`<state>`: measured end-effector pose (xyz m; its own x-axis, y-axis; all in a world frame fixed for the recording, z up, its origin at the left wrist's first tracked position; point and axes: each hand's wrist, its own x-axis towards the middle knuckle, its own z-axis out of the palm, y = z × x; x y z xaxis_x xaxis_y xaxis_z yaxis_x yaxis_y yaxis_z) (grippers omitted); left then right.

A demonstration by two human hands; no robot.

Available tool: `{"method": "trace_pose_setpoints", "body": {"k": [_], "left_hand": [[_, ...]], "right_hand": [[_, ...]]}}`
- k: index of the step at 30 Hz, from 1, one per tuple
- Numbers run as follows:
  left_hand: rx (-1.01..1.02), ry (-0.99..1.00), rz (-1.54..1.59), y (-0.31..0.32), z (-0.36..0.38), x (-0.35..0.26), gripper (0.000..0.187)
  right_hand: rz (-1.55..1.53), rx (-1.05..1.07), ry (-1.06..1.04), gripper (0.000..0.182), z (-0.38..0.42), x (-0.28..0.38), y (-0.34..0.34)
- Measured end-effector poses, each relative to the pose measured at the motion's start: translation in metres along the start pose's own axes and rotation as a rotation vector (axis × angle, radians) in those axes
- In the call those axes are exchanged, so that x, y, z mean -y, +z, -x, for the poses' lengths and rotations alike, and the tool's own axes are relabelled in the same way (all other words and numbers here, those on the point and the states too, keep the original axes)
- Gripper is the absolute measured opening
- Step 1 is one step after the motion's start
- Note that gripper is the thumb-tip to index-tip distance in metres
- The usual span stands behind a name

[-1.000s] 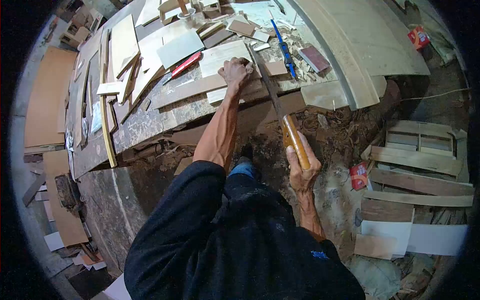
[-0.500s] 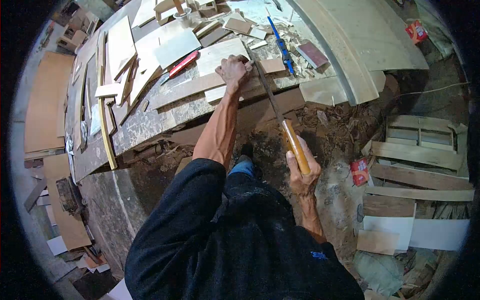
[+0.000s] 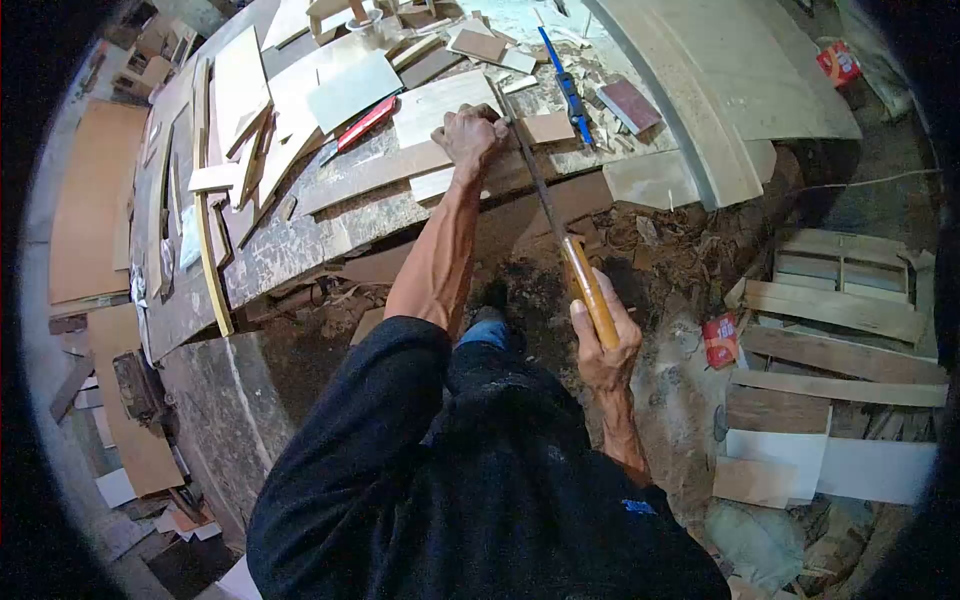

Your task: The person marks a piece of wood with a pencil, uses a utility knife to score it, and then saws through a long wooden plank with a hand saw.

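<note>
My right hand is wrapped around the yellow-brown wooden handle of a handsaw. Its narrow dark blade, seen nearly edge-on, runs up and away across a thin wooden strip, just right of my left hand. With fingers curled, my left hand grips and presses that strip against a pale board on the workbench. The strip shows on both sides of the blade. How deep the blade sits in the wood is hidden.
A red-handled cutter lies left of the board; a blue tool and a dark red block lie right. Offcuts cover the bench's left side. A long metal-edged panel is at the right. Wooden frames stand on the littered floor.
The view has shifted very slightly. My left hand keeps its hold on the strip, and the saw in my right hand shows hardly any displacement.
</note>
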<state>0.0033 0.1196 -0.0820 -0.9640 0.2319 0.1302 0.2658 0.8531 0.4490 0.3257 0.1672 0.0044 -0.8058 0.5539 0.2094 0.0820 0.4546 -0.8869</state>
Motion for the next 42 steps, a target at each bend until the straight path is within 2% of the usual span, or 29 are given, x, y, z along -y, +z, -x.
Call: {"method": "trace_pose_setpoints", "body": {"k": [3, 4, 7, 8, 11, 12, 15, 16, 20, 22, 26, 31, 33, 42], "left_hand": [[0.006, -0.012, -0.014, 0.003, -0.001, 0.001, 0.025], [0.03, 0.011, -0.043, 0.002, -0.002, 0.002, 0.029], [0.012, 0.008, -0.044, -0.002, -0.002, -0.002, 0.029], [0.018, 0.0, 0.039, -0.004, 0.001, -0.003, 0.027], [-0.027, 0.027, 0.007, 0.007, 0.0, 0.004, 0.028], [0.02, 0.012, 0.0, 0.009, -0.004, 0.007, 0.027], [0.006, 0.063, 0.06, 0.01, -0.004, 0.014, 0.027], [0.079, 0.087, 0.147, 0.007, -0.003, 0.019, 0.031], [-0.143, 0.391, 0.033, 0.007, 0.024, 0.033, 0.042], [-0.14, 0.41, 0.078, 0.008, 0.026, 0.033, 0.042], [-0.154, 0.483, 0.105, 0.004, 0.028, 0.034, 0.043], [-0.19, 0.512, 0.096, -0.002, 0.029, 0.031, 0.043], [-0.156, 0.517, 0.106, -0.003, 0.027, 0.031, 0.044], [-0.182, 0.541, 0.077, 0.004, 0.024, 0.034, 0.041]], "right_hand": [[0.049, 0.036, 0.044, 0.037, -0.014, -0.005, 0.007], [-0.028, 0.085, 0.063, 0.037, -0.026, 0.002, 0.008], [-0.018, 0.073, 0.066, 0.04, -0.022, 0.009, 0.005], [0.017, 0.046, 0.012, 0.039, -0.013, 0.002, 0.002], [-0.033, 0.031, 0.049, 0.039, -0.005, 0.001, 0.003], [0.027, 0.033, 0.107, 0.039, -0.009, 0.005, 0.005], [0.001, -0.012, 0.082, 0.04, -0.02, -0.002, 0.019], [-0.024, -0.024, 0.029, 0.041, -0.02, -0.007, 0.021], [-0.071, 0.037, 0.085, 0.043, -0.022, -0.001, 0.019], [-0.06, 0.041, 0.113, 0.046, -0.023, 0.005, 0.018], [0.012, 0.038, 0.007, 0.048, -0.023, -0.006, 0.018], [-0.135, 0.099, 0.387, 0.048, -0.031, 0.023, 0.013], [-0.005, 0.038, 0.08, 0.047, -0.03, 0.007, 0.018], [-0.044, -0.054, 0.097, 0.043, -0.028, 0.009, 0.017]]}}
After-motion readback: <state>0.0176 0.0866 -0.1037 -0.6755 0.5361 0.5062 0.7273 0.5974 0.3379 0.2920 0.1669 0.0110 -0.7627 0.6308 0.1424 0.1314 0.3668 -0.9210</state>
